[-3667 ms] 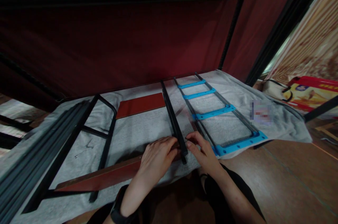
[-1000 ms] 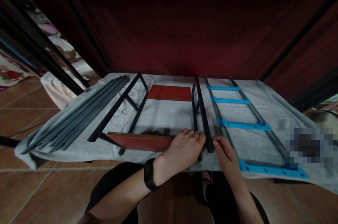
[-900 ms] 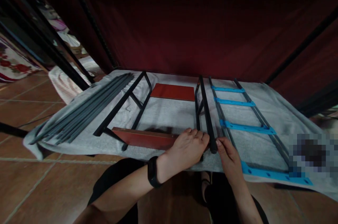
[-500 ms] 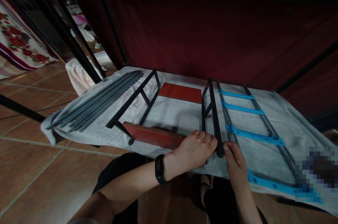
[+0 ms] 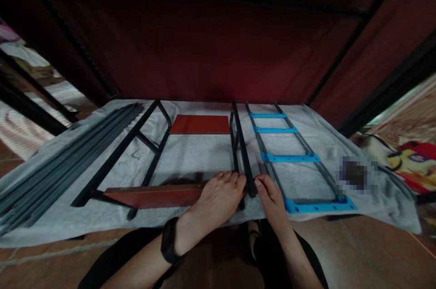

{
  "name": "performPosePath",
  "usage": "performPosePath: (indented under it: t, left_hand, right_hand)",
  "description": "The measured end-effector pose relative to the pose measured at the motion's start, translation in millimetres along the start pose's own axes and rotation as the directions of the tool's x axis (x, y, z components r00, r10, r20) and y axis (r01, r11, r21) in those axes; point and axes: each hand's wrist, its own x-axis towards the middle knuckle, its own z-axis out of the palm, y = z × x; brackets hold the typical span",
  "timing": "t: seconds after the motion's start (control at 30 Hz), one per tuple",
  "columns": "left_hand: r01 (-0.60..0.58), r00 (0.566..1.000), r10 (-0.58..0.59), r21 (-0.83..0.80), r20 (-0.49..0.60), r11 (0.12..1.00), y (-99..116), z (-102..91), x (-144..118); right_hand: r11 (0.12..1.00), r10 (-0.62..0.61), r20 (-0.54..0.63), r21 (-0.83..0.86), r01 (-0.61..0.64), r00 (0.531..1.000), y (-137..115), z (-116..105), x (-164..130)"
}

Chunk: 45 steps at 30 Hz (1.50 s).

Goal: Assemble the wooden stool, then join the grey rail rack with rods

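A black metal frame (image 5: 114,158) with two reddish-brown boards lies on the grey cloth. The far board (image 5: 200,124) spans its back, and the near board (image 5: 153,196) stands on edge along the front. My left hand (image 5: 223,191), with a black band on its wrist, is closed around the lower end of the right side piece (image 5: 242,146), beside the near board's end. Just right of that tube's tip, my right hand (image 5: 270,193) has thumb and fingers pinched together. What it holds, if anything, is hidden.
Several grey tubes (image 5: 78,157) lie bundled at left. At right lies a ladder-like frame of grey tubes with blue crosspieces (image 5: 291,157). Small thin metal pieces (image 5: 129,160) rest inside the black frame's left side. A dark red panel (image 5: 204,52) rises behind.
My view has turned to the right, so everything shifts left in the picture. Both hands keep about the same place at the black frame's right side piece.
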Motion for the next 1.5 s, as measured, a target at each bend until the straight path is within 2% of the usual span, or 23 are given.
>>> performPosePath:
  t: [0.17,0.3,0.43,0.63,0.87,1.07,1.27,1.5]
  left_hand:
    - [0.032,0.996,-0.026,-0.070,0.084,0.997,-2.6,-6.2,4.4]
    - [0.061,0.993,-0.051,-0.093,0.108,0.994,-3.6,-4.8,6.5]
    - [0.074,0.992,-0.063,-0.098,0.106,0.992,-4.8,-3.2,7.8]
    - [0.089,0.988,-0.074,-0.108,0.135,0.990,-4.3,-5.7,9.0]
    - [0.092,0.986,-0.078,-0.093,0.147,0.991,-3.0,-7.1,9.7]
    - [0.088,0.988,-0.073,-0.102,0.138,0.991,-4.8,-4.5,7.9]
    - [0.107,0.985,-0.092,-0.095,0.149,0.990,-4.0,-5.2,7.7]
    - [0.116,0.982,-0.103,-0.075,0.158,0.990,-4.2,-4.9,9.2]
  right_hand:
    - [0.996,-0.011,0.007,0.086,0.011,1.000,1.8,-0.3,0.6]
    - [0.998,-0.021,0.037,0.067,0.018,0.999,6.2,-0.2,4.0]
    - [0.999,-0.037,0.042,0.035,0.036,0.998,7.4,-0.1,5.5]
    - [0.992,-0.038,0.039,0.125,0.033,0.999,7.2,-0.1,5.0]
    - [0.998,-0.034,0.018,0.050,0.033,0.999,4.0,2.0,5.8]
    - [0.986,-0.045,0.040,0.161,0.038,0.998,4.3,0.5,4.3]
    - [0.994,-0.049,0.037,0.096,0.045,0.998,7.1,2.2,6.2]
    - [0.978,-0.035,0.051,0.207,0.023,0.998,5.9,0.1,4.5]
